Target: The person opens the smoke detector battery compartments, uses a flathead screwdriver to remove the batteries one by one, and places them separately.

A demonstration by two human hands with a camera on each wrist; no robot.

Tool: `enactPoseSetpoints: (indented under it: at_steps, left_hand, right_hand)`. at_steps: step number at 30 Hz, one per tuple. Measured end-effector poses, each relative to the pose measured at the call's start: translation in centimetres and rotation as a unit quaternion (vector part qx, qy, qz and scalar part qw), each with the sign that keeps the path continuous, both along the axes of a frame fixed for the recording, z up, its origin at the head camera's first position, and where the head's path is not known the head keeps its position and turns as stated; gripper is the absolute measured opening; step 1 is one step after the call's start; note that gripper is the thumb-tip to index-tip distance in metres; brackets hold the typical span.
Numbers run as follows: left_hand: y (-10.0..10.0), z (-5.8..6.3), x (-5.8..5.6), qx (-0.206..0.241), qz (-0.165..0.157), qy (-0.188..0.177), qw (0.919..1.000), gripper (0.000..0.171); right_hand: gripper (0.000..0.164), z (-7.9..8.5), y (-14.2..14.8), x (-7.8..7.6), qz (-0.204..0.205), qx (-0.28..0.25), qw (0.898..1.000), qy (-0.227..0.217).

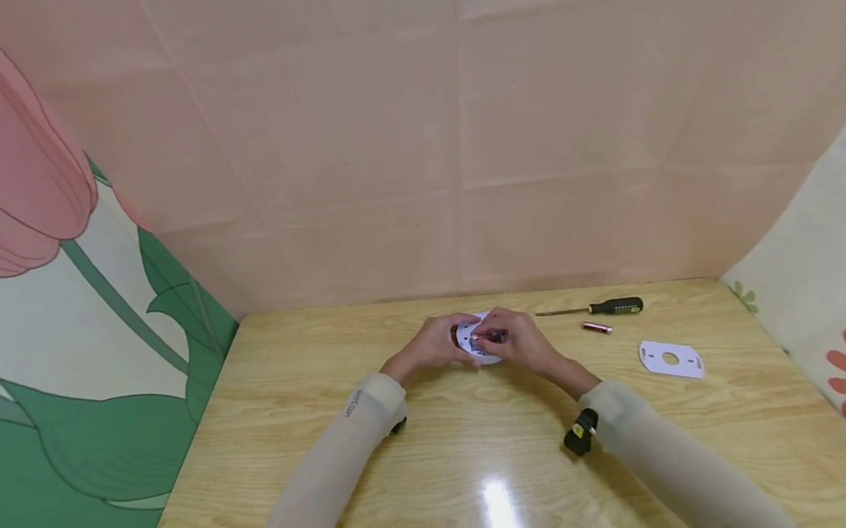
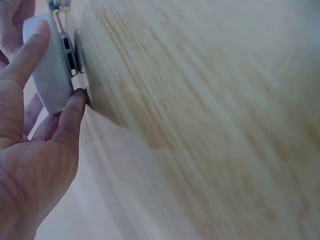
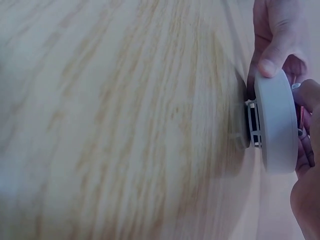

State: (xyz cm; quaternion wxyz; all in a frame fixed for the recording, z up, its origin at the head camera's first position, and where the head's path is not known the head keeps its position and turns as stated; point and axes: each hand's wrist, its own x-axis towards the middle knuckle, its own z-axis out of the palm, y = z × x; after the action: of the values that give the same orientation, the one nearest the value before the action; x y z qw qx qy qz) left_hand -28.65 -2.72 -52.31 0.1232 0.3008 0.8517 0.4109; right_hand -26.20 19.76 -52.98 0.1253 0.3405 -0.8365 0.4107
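Observation:
A round white smoke detector (image 1: 488, 359) is held low over the far middle of the wooden table, its back turned up. My left hand (image 1: 433, 344) grips the rim, thumb on one edge and fingertips around the other in the left wrist view. From the right, my right hand (image 1: 524, 340) reaches over the detector and pinches a red battery (image 3: 301, 117) at its back. Its fingers hide much of the battery and the compartment. The slotted front (image 3: 255, 124) of the detector faces the tabletop in the right wrist view.
To the right lie a screwdriver (image 1: 616, 307) with a black and yellow handle and a loose red battery (image 1: 597, 327). Nearer the right edge is a flat white mounting plate (image 1: 671, 359) with a central hole. A beige cloth (image 1: 460, 170) hangs behind the table (image 1: 312, 372).

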Motion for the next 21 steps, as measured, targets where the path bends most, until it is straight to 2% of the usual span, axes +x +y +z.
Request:
enactPoseSetpoints:
  at_steps: [9,21]
  left_hand:
    - [0.0,0.1,0.0,-0.007,0.002,-0.002,1.0,0.084]
    - [0.1,0.1,0.0,-0.012,0.002,0.002,0.9999,0.084]
  right_hand:
    - [0.017,0.3,0.8,0.0,-0.023,-0.02,0.998,-0.051]
    - [0.017,0.7,1.9,0.1,-0.022,-0.044,0.996,-0.071]
